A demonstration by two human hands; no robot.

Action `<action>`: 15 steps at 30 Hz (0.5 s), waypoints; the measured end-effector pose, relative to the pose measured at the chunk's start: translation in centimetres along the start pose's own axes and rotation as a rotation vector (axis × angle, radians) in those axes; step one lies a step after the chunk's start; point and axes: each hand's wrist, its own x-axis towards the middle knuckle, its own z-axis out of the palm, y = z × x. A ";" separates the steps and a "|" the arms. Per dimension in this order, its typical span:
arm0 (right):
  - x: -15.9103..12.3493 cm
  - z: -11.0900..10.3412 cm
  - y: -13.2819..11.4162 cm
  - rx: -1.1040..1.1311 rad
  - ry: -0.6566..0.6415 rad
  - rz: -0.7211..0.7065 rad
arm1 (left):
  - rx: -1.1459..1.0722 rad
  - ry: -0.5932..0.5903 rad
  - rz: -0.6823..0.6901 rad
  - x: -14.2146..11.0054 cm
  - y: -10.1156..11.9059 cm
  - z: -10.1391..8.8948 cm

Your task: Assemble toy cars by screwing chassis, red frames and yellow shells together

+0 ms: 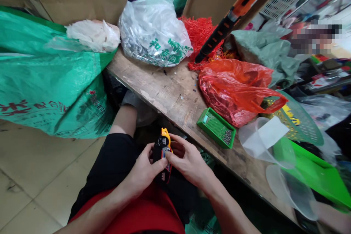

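Above my lap I hold a small toy car, yellow, black and red, clear of the bench. My left hand is closed on its black left side, the thumb pressing near the middle. My right hand grips the other side, with thumb and fingertips at the car's centre. Any small part under the fingertips is hidden. Nearest on the bench is a green tray with a perforated plate and small dark screws at one end. An orange and black electric screwdriver points down over the bench.
On the wooden bench lie a white plastic bag of parts, a red plastic bag, clear tubs, a pale green basket and a bright green tray. A large green sack stands left. Another person's arm shows lower right.
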 end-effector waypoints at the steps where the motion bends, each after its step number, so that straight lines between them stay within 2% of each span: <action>1: 0.0 0.0 0.0 0.001 -0.002 0.007 | -0.008 0.000 -0.014 0.0 0.2 0.0; 6: 0.2 -0.3 -0.1 0.057 -0.019 0.025 | -0.017 -0.025 -0.061 0.1 0.6 0.0; 12: 0.3 -1.5 -0.2 0.052 -0.137 0.116 | -0.146 -0.161 -0.112 0.1 0.3 -0.5; 15: 0.5 -1.8 -0.2 0.062 -0.171 0.122 | -0.181 -0.191 -0.122 0.1 0.0 -0.7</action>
